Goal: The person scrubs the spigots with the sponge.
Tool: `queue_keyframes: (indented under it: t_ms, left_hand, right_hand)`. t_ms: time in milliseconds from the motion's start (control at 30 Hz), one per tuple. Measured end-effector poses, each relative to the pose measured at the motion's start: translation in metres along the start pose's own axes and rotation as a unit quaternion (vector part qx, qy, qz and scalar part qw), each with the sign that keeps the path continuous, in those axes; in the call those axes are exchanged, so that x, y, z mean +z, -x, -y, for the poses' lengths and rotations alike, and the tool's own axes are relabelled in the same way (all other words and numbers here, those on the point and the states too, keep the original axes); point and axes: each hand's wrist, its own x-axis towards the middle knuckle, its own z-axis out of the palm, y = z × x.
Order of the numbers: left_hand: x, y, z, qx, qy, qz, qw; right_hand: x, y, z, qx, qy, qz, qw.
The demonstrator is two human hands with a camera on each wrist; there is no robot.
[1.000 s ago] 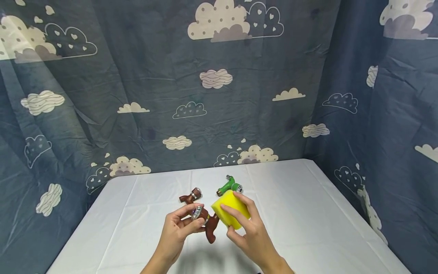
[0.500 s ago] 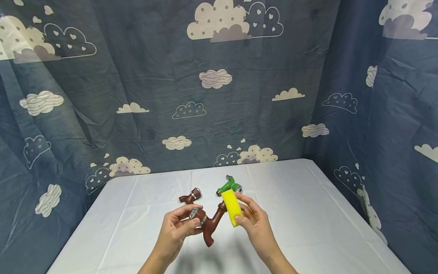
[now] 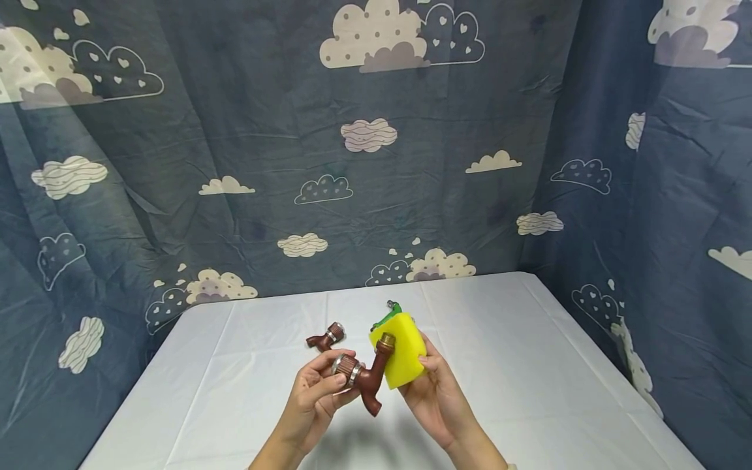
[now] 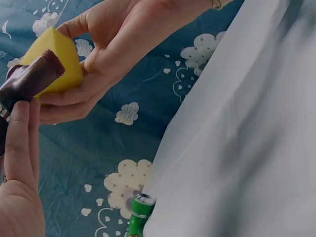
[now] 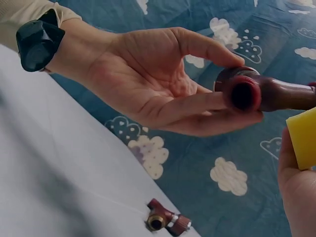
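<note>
My left hand (image 3: 313, 397) grips a reddish-brown tap (image 3: 370, 382) by its ribbed, silver-ringed knob, thumb in front and fingers behind. The tap is held up over the table, its spout pointing down and its brass threaded inlet (image 3: 386, 339) pointing up. In my right hand (image 3: 436, 398) is a yellow sponge (image 3: 407, 359), gripped at its right edge, with its broad face behind the tap's inlet pipe. The left wrist view has the sponge (image 4: 64, 64) close alongside the tap (image 4: 34, 76). Seen from the right wrist, the left thumb and fingers wrap the knob end of the tap (image 5: 271, 94).
A second brown tap (image 3: 326, 337) lies on the white-covered table (image 3: 505, 365) behind my left hand. Farther back is a green tap (image 3: 390, 316), partly hidden by the sponge. A dark cloud-print curtain (image 3: 264, 143) hangs behind the table and along its sides.
The sponge has turned from edge-on to broad face showing and now stands behind the tap's pipe. My left hand has tilted the tap, shifting it slightly right, so the knob's ribbed side shows.
</note>
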Motion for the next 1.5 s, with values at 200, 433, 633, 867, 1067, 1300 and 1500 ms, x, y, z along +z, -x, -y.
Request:
queue_keyframes:
  t_ms: [200, 433, 633, 867, 1067, 1300, 1500]
  left_hand:
    - [0.001, -0.002, 0.008, -0.003, 0.023, -0.002, 0.9997]
    - [0.004, -0.006, 0.016, 0.013, 0.014, -0.053, 0.9984]
    - [0.006, -0.007, 0.020, 0.026, 0.006, -0.093, 0.9953]
    - [0.005, -0.010, 0.019, 0.046, 0.011, -0.113, 0.9925]
    - [0.006, -0.014, 0.020, 0.070, 0.011, -0.144, 0.9871]
    - [0.008, -0.019, 0.022, 0.090, 0.018, -0.228, 0.9692]
    - [0.008, -0.025, 0.023, 0.088, -0.009, -0.285, 0.9545]
  right_hand:
    - [-0.001, 0.000, -0.001, -0.005, -0.016, 0.016, 1.000]
    - [-0.001, -0.002, -0.005, 0.015, -0.024, 0.015, 0.999]
    - [-0.002, -0.001, -0.009, 0.026, -0.027, 0.015, 0.999]
    - [-0.006, 0.001, -0.013, 0.065, -0.031, 0.038, 0.997]
    - [-0.010, 0.003, -0.016, 0.077, -0.047, 0.036, 0.995]
    - [-0.010, 0.004, -0.019, 0.071, -0.012, 0.011, 0.997]
    - [-0.003, 0.003, -0.030, -0.041, 0.192, -0.041, 0.980]
